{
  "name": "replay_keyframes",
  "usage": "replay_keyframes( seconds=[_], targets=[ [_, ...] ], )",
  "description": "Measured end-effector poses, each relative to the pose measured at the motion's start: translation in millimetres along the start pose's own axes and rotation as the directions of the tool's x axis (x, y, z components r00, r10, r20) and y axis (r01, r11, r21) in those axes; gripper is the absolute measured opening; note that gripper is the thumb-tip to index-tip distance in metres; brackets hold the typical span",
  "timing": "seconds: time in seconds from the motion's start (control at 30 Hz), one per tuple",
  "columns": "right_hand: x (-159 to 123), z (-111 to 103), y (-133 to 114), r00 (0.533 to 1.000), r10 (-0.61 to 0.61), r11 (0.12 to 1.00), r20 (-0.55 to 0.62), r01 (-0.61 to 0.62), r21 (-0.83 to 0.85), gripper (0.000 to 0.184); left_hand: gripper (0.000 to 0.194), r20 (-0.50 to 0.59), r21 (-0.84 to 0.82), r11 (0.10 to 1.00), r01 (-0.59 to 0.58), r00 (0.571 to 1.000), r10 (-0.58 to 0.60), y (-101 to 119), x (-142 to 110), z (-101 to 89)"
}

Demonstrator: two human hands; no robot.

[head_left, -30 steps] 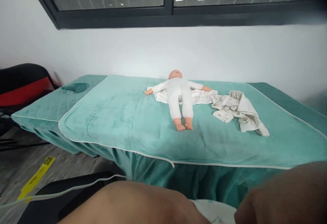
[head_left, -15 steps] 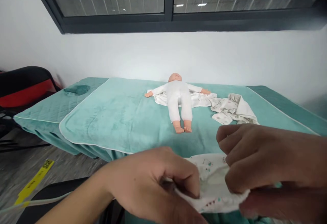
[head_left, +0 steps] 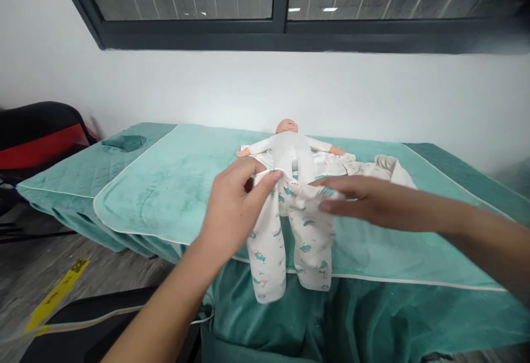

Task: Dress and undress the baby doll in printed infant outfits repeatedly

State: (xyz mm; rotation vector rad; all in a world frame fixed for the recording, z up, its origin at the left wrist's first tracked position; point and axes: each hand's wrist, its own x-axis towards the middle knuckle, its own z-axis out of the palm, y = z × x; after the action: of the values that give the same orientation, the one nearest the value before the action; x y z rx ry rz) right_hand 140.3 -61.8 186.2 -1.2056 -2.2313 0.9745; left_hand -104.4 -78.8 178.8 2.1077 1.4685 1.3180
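A pair of white baby pants (head_left: 308, 236) with small teal prints hangs in front of me, both legs pointing down. My left hand (head_left: 238, 203) pinches the waistband's left side between thumb and fingers. At the right side of the waist is my right hand (head_left: 360, 200), its fingers stretched over the cloth with the thumb below, some fabric between them. Behind the pants a baby doll (head_left: 290, 150) in a white body lies on its back, arms spread; its lower legs and feet are hidden. A white garment (head_left: 331, 163) lies spread beneath the doll.
The doll lies on a bed with a light teal cover (head_left: 157, 186). A crumpled patterned cloth (head_left: 399, 172) is right of the doll. A black and red chair (head_left: 45, 142) stands left. A pale cable (head_left: 91, 319) runs at lower left, near yellow floor tape (head_left: 58, 294).
The pants, bunched low between both hands before, now hang unfolded, higher and nearer the doll. Both hands have moved up and away from me, and the right hand's fingers have straightened.
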Motion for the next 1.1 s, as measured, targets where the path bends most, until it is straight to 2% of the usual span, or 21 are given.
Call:
replay_keyframes(
  seconds=[0.07, 0.1, 0.17, 0.23, 0.3, 0.33, 0.37, 0.43, 0.5, 0.57, 0.6, 0.67, 0.73, 0.77, 0.83, 0.87, 0.9, 0.93, 1.0, 1.03, 1.1],
  targets=[
    [10.8, 27.3, -0.4, 0.978, 0.023, 0.980, 0.209, -0.063, 0.186, 0.020, 0.026, 0.035, -0.176, 0.983, 0.046, 0.999, -0.040, 4.0, -3.1, 13.9],
    [16.0, 41.9, -0.1, 0.974, 0.039, 0.952, 0.224, -0.104, 0.286, 0.021, 0.021, 0.059, -0.244, 0.969, 0.042, 0.998, -0.029, 3.8, -6.6, 20.3],
    [27.0, 66.7, 0.8, 0.985, 0.113, 0.859, 0.131, -0.163, 0.485, 0.025, 0.018, 0.061, -0.318, 0.948, 0.017, 0.998, 0.002, -3.5, -17.8, 30.9],
    [40.4, 79.7, 0.8, 0.983, 0.180, 0.728, 0.033, -0.155, 0.668, 0.030, 0.037, 0.017, -0.300, 0.953, 0.036, 0.999, -0.033, -19.5, -32.8, 38.6],
    [59.3, 80.1, 0.8, 0.978, 0.201, 0.617, -0.048, -0.089, 0.782, 0.035, 0.063, 0.028, -0.237, 0.959, 0.153, 0.988, -0.151, -38.8, -47.4, 44.7],
    [71.3, 77.1, 2.1, 0.974, 0.200, 0.598, -0.110, -0.033, 0.801, 0.037, 0.064, 0.067, -0.221, 0.944, 0.247, 0.969, -0.238, -47.9, -52.9, 47.5],
    [85.1, 73.2, 5.4, 0.964, 0.190, 0.607, -0.187, 0.034, 0.794, 0.038, 0.058, 0.113, -0.208, 0.914, 0.349, 0.936, -0.332, -55.9, -56.3, 50.5],
    [116.0, 65.6, 19.9, 0.925, 0.153, 0.700, -0.347, 0.147, 0.699, 0.039, 0.039, 0.146, -0.211, 0.834, 0.509, 0.861, -0.488, -69.4, -55.4, 57.0],
    [147.2, 60.6, 45.5, 0.889, 0.115, 0.865, -0.443, 0.129, 0.484, 0.036, 0.030, 0.041, -0.250, 0.787, 0.564, 0.818, -0.573, -82.8, -43.6, 65.0],
    [172.7, 56.1, 78.1, 0.901, 0.064, 0.986, -0.430, 0.010, 0.167, 0.032, 0.033, -0.112, -0.275, 0.787, 0.553, 0.794, -0.597, -99.9, -22.8, 74.5],
    [182.2, 52.6, 94.8, 0.919, 0.019, 1.000, -0.395, -0.011, 0.021, 0.029, 0.036, -0.137, -0.258, 0.798, 0.545, 0.796, -0.589, -110.0, -10.4, 79.6],
    [195.6, 40.6, 125.6, 0.940, -0.084, 0.975, -0.331, 0.010, -0.220, 0.026, 0.039, -0.039, -0.166, 0.836, 0.523, 0.843, -0.536, -130.5, 15.4, 89.8],
    [205.5, 20.8, 152.3, 0.927, -0.160, 0.928, -0.340, 0.023, -0.373, 0.026, 0.040, 0.081, -0.067, 0.899, 0.432, 0.901, -0.427, -145.8, 39.2, 99.3],
    [210.8, 8.3, 165.0, 0.910, -0.173, 0.907, -0.376, -0.002, -0.421, 0.028, 0.040, 0.088, -0.037, 0.929, 0.369, 0.927, -0.365, -149.8, 49.7, 104.0],
    [224.3, -19.2, 191.0, 0.859, -0.133, 0.891, -0.494, -0.115, -0.438, 0.035, 0.038, 0.042, -0.038, 0.960, 0.278, 0.960, -0.276, -150.2, 68.3, 114.4],
    [232.6, -33.0, 204.7, 0.829, -0.083, 0.889, -0.553, -0.189, -0.416, 0.040, 0.035, 0.053, -0.053, 0.962, 0.268, 0.963, -0.265, -147.7, 76.7, 120.8],
    [241.6, -46.0, 218.5, 0.801, -0.016, 0.887, -0.599, -0.265, -0.378, 0.045, 0.031, 0.114, -0.074, 0.952, 0.296, 0.951, -0.287, -144.6, 84.9, 128.1],
    [250.8, -57.6, 231.9, 0.783, 0.061, 0.881, -0.619, -0.333, -0.335, 0.049, 0.028, 0.223, -0.067, 0.933, 0.355, 0.916, -0.332, -141.8, 93.0, 136.2],
    [268.5, -75.5, 254.9, 0.777, 0.218, 0.869, -0.591, -0.430, -0.245, 0.056, 0.036, 0.395, 0.000, 0.891, 0.455, 0.818, -0.418, -140.0, 109.4, 153.5],
    [276.3, -81.6, 263.5, 0.785, 0.279, 0.866, -0.554, -0.454, -0.207, 0.059, 0.043, 0.447, 0.020, 0.869, 0.495, 0.773, -0.450, -141.5, 117.4, 162.0],
    [289.4, -88.4, 273.2, 0.812, 0.353, 0.881, -0.464, -0.455, -0.126, 0.063, 0.057, 0.505, -0.041, 0.815, 0.579, 0.716, -0.483, -148.6, 131.7, 177.3]
  ],
)
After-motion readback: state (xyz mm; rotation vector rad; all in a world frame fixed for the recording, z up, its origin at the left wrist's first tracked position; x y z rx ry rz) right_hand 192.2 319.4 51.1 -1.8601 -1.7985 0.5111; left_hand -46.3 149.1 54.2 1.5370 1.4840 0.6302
